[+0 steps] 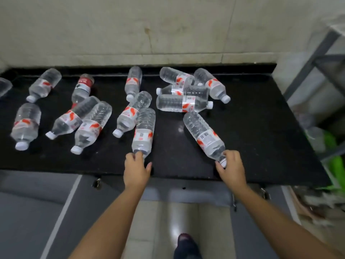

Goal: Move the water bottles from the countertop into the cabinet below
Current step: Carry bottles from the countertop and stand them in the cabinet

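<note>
Several clear water bottles with red-and-white labels lie on their sides across the black countertop (252, 128). My left hand (136, 169) grips the neck end of one bottle (144, 131) near the front edge, at the middle. My right hand (232, 167) holds the cap end of another bottle (204, 134), which lies diagonally to the right. One bottle with a dark red label (83, 87) lies further back on the left. Grey cabinet doors (84, 212) stand open below the counter, and the cabinet's inside is out of sight.
A beige wall (130, 30) rises behind the counter. At the right stands a grey metal rack (317, 58) with plastic-wrapped items and something bright green (334, 165). Padlocks hang from the cabinet doors (97, 183). My foot (186, 243) stands on the tiled floor.
</note>
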A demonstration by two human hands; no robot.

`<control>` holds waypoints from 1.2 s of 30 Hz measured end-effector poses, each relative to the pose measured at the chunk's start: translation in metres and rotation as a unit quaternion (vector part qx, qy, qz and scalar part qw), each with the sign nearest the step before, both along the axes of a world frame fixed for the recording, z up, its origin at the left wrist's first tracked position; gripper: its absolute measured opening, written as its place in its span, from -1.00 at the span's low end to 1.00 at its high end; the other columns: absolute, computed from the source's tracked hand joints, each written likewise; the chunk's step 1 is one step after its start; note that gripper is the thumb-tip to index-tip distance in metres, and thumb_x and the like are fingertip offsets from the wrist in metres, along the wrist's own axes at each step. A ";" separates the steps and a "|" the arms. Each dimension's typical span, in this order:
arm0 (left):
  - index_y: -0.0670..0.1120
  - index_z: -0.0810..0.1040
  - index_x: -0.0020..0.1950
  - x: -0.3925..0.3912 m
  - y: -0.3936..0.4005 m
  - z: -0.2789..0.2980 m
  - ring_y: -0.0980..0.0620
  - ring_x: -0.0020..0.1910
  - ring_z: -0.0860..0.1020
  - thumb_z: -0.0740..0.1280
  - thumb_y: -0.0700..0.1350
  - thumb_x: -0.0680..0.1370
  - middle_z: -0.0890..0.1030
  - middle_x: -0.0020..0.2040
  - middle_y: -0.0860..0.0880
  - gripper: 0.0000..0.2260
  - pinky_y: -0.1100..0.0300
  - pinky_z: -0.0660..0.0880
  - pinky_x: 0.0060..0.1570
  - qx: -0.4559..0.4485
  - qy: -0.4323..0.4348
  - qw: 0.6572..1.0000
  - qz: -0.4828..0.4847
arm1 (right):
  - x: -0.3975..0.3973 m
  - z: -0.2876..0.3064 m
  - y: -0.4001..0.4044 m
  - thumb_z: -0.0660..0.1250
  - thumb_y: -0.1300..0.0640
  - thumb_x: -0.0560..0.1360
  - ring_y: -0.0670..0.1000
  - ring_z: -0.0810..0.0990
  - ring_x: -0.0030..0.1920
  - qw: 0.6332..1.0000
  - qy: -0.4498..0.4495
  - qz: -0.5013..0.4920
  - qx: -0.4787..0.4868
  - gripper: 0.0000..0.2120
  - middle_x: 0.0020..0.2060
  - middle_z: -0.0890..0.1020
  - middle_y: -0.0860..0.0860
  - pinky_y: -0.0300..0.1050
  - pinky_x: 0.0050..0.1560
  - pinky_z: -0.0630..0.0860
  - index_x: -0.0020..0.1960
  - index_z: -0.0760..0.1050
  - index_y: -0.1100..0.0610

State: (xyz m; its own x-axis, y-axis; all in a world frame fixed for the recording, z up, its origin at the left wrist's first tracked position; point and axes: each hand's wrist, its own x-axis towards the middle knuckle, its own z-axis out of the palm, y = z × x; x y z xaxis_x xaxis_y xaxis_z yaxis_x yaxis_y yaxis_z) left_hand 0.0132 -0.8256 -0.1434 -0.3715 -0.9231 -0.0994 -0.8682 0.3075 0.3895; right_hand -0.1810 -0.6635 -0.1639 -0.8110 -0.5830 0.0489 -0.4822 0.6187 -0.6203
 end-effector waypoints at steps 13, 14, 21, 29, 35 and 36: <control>-0.29 0.52 0.03 0.039 0.009 0.022 -0.25 -0.03 0.45 0.31 -0.33 0.41 0.44 0.02 -0.30 -0.80 0.13 0.32 -0.16 -0.062 0.119 0.989 -0.056 | 0.075 0.042 0.026 0.50 0.51 0.19 0.33 0.60 -0.27 0.983 0.155 0.017 -0.101 -0.78 -0.24 0.57 0.39 0.08 -0.24 0.58 -0.19 0.57 0.44; -0.28 0.54 0.02 0.050 0.017 0.031 -0.25 -0.02 0.45 0.32 -0.34 0.40 0.45 0.01 -0.31 -0.80 0.13 0.33 -0.15 -0.075 0.130 0.986 -0.077 | 0.087 0.052 0.035 0.50 0.52 0.17 0.32 0.59 -0.31 0.977 0.184 0.029 -0.108 -0.79 -0.28 0.57 0.37 0.07 -0.26 0.58 -0.22 0.58 0.43; -0.29 0.60 -0.05 0.115 0.081 0.090 -0.22 -0.06 0.48 0.40 -0.33 0.36 0.51 -0.08 -0.30 -0.82 0.22 0.26 -0.11 -0.130 0.193 0.946 -0.224 | 0.161 0.118 0.104 0.48 0.46 0.23 0.32 0.59 -0.19 0.975 0.197 0.078 -0.069 -0.76 -0.20 0.58 0.36 0.06 -0.16 0.55 -0.11 0.61 0.39; -0.21 0.55 0.06 0.118 0.140 0.035 -0.21 0.08 0.49 0.33 -0.18 0.42 0.51 0.08 -0.25 -0.75 0.11 0.43 0.01 0.074 0.017 0.971 -0.225 | 0.183 0.071 0.152 0.40 0.22 0.40 0.17 0.51 0.15 0.978 -0.023 0.109 0.178 -0.68 0.10 0.54 0.18 -0.10 0.13 0.43 0.15 0.55 0.18; -0.18 0.54 0.13 0.098 0.168 -0.063 -0.16 0.16 0.47 0.34 -0.18 0.42 0.49 0.17 -0.21 -0.71 0.17 0.41 0.10 0.197 -0.108 0.944 -0.240 | 0.151 -0.026 0.165 0.31 0.25 0.45 0.13 0.45 0.22 0.955 -0.114 0.126 0.244 -0.67 0.20 0.48 0.14 -0.14 0.17 0.39 0.21 0.50 0.17; -0.18 0.54 0.13 0.089 0.169 -0.078 -0.16 0.16 0.47 0.34 -0.19 0.42 0.48 0.16 -0.21 -0.71 0.17 0.41 0.09 0.204 -0.114 0.941 -0.244 | 0.142 -0.044 0.164 0.31 0.26 0.45 0.14 0.45 0.21 0.954 -0.117 0.126 0.248 -0.67 0.20 0.48 0.14 -0.14 0.16 0.40 0.21 0.49 0.18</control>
